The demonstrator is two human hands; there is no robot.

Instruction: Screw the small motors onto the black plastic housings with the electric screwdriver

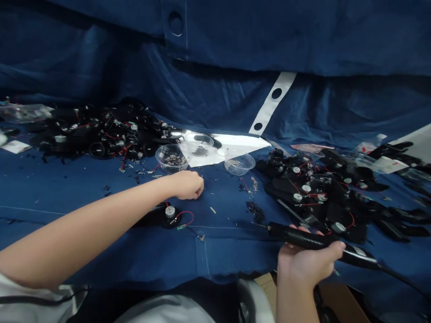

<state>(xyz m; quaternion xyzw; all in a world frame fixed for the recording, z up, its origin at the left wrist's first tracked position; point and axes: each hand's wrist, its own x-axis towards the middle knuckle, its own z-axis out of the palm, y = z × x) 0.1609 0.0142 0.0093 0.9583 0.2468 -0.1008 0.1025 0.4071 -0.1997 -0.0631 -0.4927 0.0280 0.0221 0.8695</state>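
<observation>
My left hand [187, 184] reaches out over the blue cloth [218, 251], fingers curled in a pinch close to the cloth; what it pinches is too small to make out. Just below it lies a black part with a round silver motor and red wires [170, 214]. My right hand [308, 262] is wrapped round a black electric screwdriver [316, 241], its tip pointing left and its cable trailing off right.
Three clear plastic cups [172, 158] [201, 144] [239, 162] stand behind my left hand, one holding small screws. Heaps of black parts with red wires lie at the left [101, 132] and right [323, 193]. Loose screws [256, 211] dot the cloth.
</observation>
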